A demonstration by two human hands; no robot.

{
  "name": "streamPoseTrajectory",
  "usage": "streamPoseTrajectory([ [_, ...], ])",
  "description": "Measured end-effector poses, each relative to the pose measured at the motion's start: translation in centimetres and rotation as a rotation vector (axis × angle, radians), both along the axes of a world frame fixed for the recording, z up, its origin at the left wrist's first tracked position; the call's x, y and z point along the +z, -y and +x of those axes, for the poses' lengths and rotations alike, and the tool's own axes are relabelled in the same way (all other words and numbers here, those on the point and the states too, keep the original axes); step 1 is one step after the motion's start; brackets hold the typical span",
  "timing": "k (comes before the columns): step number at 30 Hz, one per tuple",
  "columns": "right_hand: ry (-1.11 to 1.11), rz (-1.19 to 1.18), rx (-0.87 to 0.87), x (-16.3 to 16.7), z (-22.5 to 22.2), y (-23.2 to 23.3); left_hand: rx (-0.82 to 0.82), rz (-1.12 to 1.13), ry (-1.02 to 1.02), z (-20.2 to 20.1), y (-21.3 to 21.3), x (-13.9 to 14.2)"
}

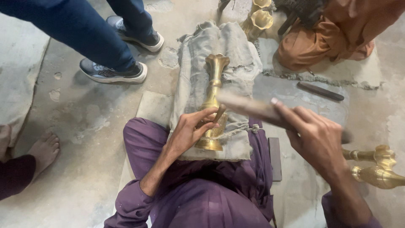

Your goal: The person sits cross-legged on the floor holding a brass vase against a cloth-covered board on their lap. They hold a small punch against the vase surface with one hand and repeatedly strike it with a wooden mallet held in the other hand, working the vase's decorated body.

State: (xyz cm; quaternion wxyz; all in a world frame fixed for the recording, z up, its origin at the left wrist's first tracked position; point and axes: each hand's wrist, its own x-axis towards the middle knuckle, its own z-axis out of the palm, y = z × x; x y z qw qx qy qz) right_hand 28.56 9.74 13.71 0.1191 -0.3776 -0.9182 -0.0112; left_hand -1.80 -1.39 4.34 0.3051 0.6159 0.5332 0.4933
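Brass vase [214, 90]: polished, golden, slender neck, fluted flared mouth, round foot; lying lengthwise on a coarse grey sackcloth pad [198, 55] draped over the lap in purple cloth [202, 185]. Left hand [190, 131]: fingers curled, pinching a short wooden-looking punch [220, 113] against the vase body near the foot. Right hand [315, 136]: closed around the handle of a long tool [249, 106], motion-blurred, crossing just above the vase. 2 more brass vases [377, 169] lying at right on the rough concrete floor [84, 118]; further brass pieces [258, 17] beyond the pad. Dark flat bar [320, 91] on the floor. Bystander's grey shoes [114, 71] at upper left. No labels discernible.
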Motion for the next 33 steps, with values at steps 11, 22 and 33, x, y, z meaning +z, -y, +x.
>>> streamPoseTrajectory([
  [11, 0.012, 0.048, -0.024, 0.2, -0.2, 0.4, -0.004, -0.043, 0.007, 0.0, -0.1, -0.1],
  [22, -0.054, 0.080, 0.033, 0.8, -0.6, 1.2, -0.039, -0.049, 0.022, -0.1, 0.1, 0.1],
  [33, -0.053, 0.060, 0.001, -1.0, 0.6, 1.2, -0.071, -0.025, -0.054, -0.2, 0.1, 0.0],
])
